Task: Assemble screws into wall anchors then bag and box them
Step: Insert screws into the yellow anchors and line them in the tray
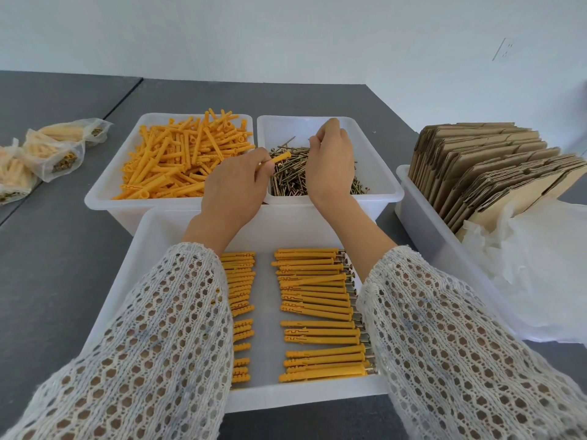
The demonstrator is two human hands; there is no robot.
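My left hand (236, 188) grips one yellow wall anchor (280, 158), its open end pointing right over the screw bin. My right hand (330, 160) hovers above the pile of brass screws (287, 176) in the white bin (381, 173), fingers curled; whether it pinches a screw is hidden. Loose yellow anchors (178, 160) fill the white bin (104, 188) on the left. The near white tray (263, 239) holds rows of assembled anchors with screws (317, 306), partly under my sleeves.
Filled clear bags of anchors (54, 150) lie on the grey table at far left. A white bin (422, 214) at right holds flattened cardboard boxes (482, 166) and clear plastic bags (533, 265). A white wall stands behind the table.
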